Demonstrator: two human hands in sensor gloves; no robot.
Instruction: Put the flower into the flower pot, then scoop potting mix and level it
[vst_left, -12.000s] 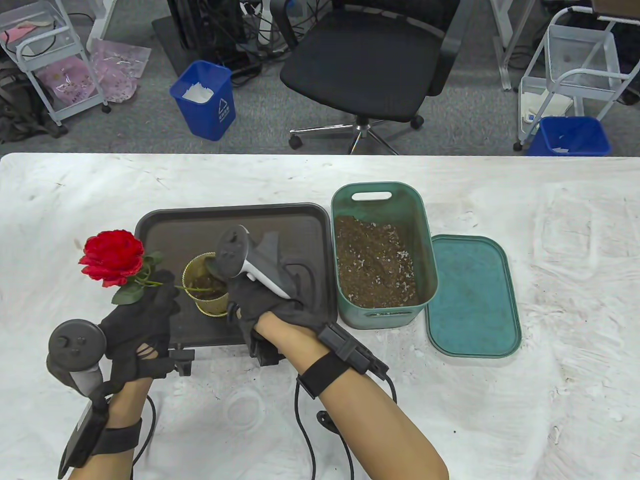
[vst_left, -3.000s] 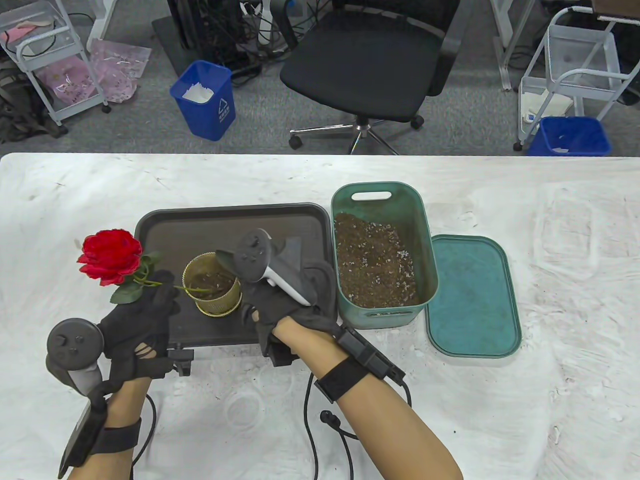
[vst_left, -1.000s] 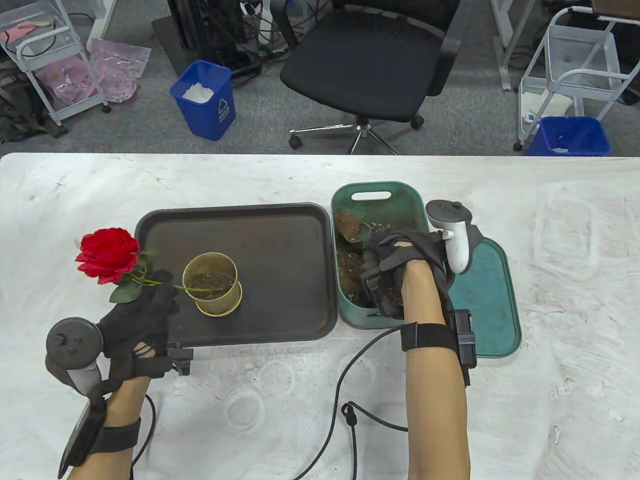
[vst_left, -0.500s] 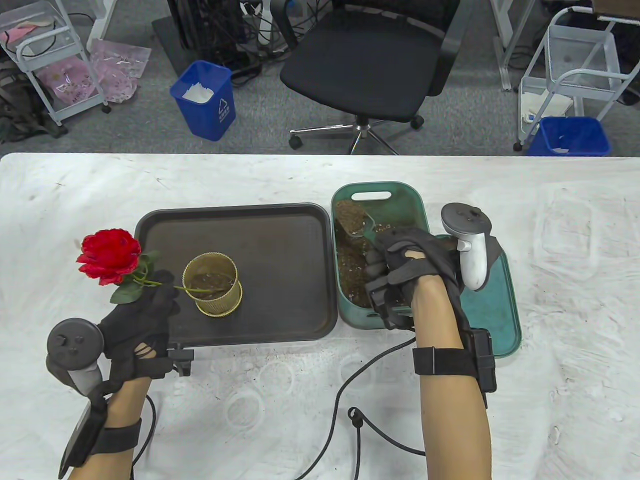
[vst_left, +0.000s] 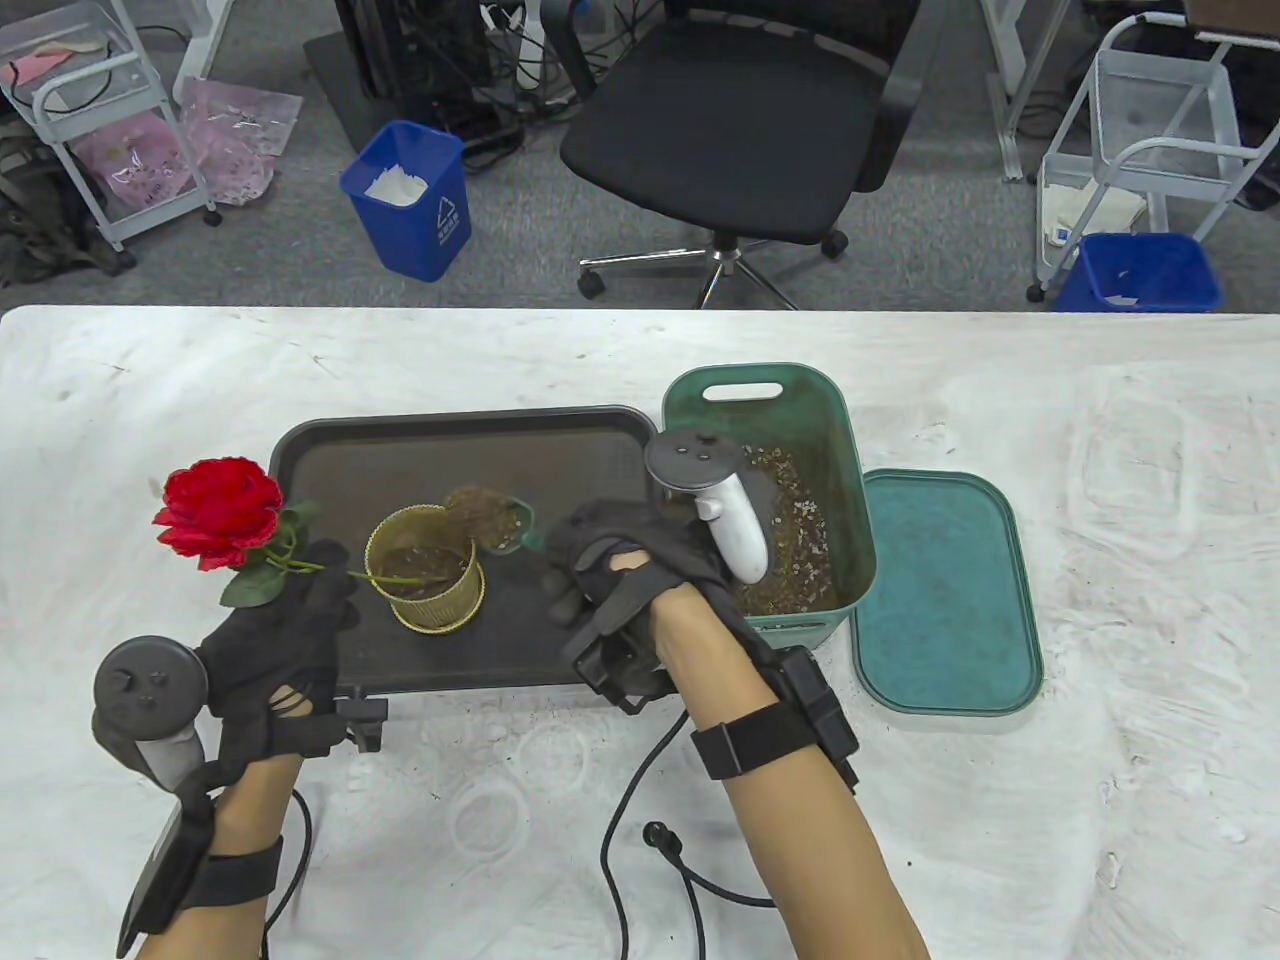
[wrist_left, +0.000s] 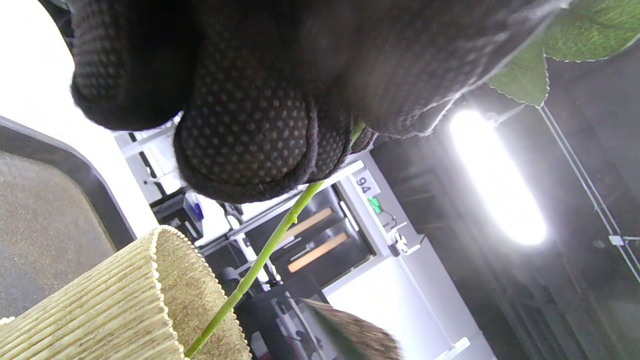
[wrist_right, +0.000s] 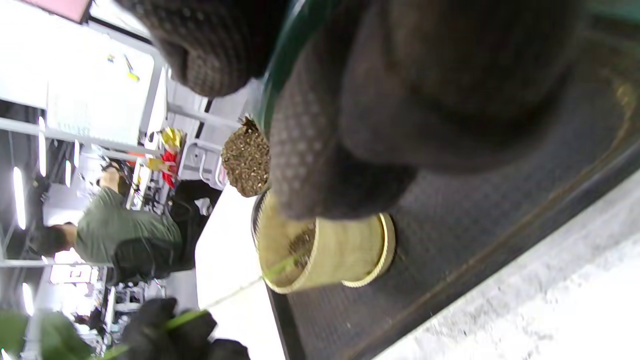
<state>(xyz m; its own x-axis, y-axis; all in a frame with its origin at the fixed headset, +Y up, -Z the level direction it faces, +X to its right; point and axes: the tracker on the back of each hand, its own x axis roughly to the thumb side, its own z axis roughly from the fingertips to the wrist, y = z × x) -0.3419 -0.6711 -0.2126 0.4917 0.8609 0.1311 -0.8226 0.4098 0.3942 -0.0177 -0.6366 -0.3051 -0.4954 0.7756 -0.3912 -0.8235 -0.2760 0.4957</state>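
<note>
A red rose (vst_left: 220, 510) leans to the left, its green stem (wrist_left: 260, 260) running down into the ribbed gold flower pot (vst_left: 425, 580) on the dark tray (vst_left: 560, 450). My left hand (vst_left: 320, 590) pinches the stem just outside the pot's left rim. My right hand (vst_left: 580, 570) grips the handle of a green scoop (vst_left: 485, 515) heaped with potting mix. The scoop hovers at the pot's upper right rim. In the right wrist view the heap of mix (wrist_right: 245, 160) hangs above the pot (wrist_right: 320, 255). Some mix lies inside the pot.
A green bin (vst_left: 835, 450) of potting mix stands right of the tray, its lid (vst_left: 945, 590) flat beside it. Glove cables (vst_left: 640, 830) trail over the front of the white table. Beyond the far edge are an office chair (vst_left: 730, 130), blue bins and wire carts.
My right hand has lifted the loaded scoop out of the green bin and carried it left over the tray to the pot's rim. My left hand and the rose have stayed put.
</note>
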